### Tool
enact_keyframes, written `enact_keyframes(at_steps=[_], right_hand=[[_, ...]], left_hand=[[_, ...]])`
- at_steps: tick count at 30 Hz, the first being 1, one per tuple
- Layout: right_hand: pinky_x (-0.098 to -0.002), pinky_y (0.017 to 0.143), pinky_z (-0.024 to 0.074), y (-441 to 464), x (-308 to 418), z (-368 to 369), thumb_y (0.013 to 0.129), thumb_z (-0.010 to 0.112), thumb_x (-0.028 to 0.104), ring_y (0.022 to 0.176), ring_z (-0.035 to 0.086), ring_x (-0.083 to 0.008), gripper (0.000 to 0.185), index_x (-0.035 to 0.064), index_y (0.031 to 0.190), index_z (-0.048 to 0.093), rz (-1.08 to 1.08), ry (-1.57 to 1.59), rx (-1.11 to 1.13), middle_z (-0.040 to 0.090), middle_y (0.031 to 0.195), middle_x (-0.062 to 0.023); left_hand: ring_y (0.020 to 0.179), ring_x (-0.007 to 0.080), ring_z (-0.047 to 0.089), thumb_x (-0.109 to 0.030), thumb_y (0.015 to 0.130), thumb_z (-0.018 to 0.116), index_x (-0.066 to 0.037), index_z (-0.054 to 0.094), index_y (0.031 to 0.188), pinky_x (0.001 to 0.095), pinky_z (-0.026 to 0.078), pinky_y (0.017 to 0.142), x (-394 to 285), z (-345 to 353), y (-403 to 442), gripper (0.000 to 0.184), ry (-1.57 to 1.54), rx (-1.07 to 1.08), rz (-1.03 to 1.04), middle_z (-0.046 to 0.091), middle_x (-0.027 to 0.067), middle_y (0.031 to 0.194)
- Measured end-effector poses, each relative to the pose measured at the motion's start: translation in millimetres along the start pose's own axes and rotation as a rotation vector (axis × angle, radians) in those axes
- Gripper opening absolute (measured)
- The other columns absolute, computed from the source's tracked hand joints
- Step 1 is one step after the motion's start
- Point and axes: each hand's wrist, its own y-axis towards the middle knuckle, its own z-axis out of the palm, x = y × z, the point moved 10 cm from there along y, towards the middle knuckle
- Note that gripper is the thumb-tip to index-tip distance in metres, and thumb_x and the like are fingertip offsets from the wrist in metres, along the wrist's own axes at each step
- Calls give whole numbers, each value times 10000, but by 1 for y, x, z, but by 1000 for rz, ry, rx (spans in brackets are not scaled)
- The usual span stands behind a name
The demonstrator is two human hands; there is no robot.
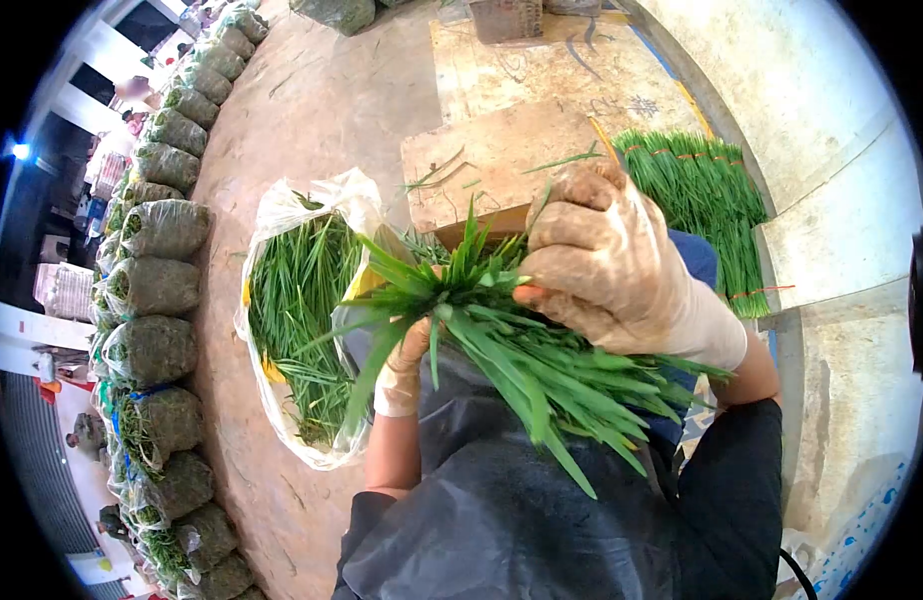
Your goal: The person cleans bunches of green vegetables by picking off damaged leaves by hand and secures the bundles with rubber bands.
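Note:
A loose bunch of garlic chives (pixel 542 365) with long flat green leaves lies across my front. My left hand (pixel 407 355), in a dirty pale glove, is closed around it from below, its fingers partly hidden by leaves. Over the top of the bunch is my right hand (pixel 617 265), also gloved and closed, with its fingers curled. A thin leaf pokes out beside its knuckles, and an orange spot shows at a fingertip touching the bunch. What the right fingers grip is hidden. To the left stands an open white plastic bag (pixel 327 195) full of similar leaves.
A wooden board (pixel 482 165) with leaf scraps lies ahead. Tied chive bundles (pixel 697 215) are stacked at the right by a pale wall (pixel 852 270). A long row of stuffed plastic bags (pixel 157 350) lines the floor at left. People are in the far left background.

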Motion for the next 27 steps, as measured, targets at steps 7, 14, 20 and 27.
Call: enact_keyframes(at_steps=[7, 14, 20, 27], right_hand=[[-380, 740, 427, -36, -40, -56, 888, 629, 190, 741, 532, -230, 181, 30, 804, 631, 96, 591, -565, 545, 763, -69], [-380, 828, 449, -42, -68, -14, 745, 749, 237, 908, 587, -303, 251, 47, 891, 672, 312, -134, 14, 617, 952, -139], [-378, 832, 461, 6, -32, -33, 701, 788, 220, 959, 591, -333, 388, 49, 1029, 670, 77, 244, -48, 629, 967, -133], [-372, 789, 467, 22, -5, -2, 762, 745, 213, 883, 606, -246, 172, 106, 813, 620, -82, 142, -239, 624, 862, -30]], left_hand=[[962, 172, 606, -266, 786, 760, 12, 604, 1149, 307, 502, 870, -15, 14, 8, 483, -169, 33, 31, 640, 83, 1087], [1014, 187, 600, -314, 873, 634, 19, 524, 1264, 321, 498, 893, 38, -16, -12, 525, -301, -6, -119, 612, 107, 1157], [954, 179, 612, -174, 900, 597, 18, 563, 1198, 303, 506, 840, 37, -16, -16, 356, -351, -23, -91, 643, 104, 1076], [990, 230, 607, -168, 917, 553, 35, 603, 1115, 353, 497, 860, 23, -8, 3, 288, -286, 47, -22, 647, 146, 1073]])
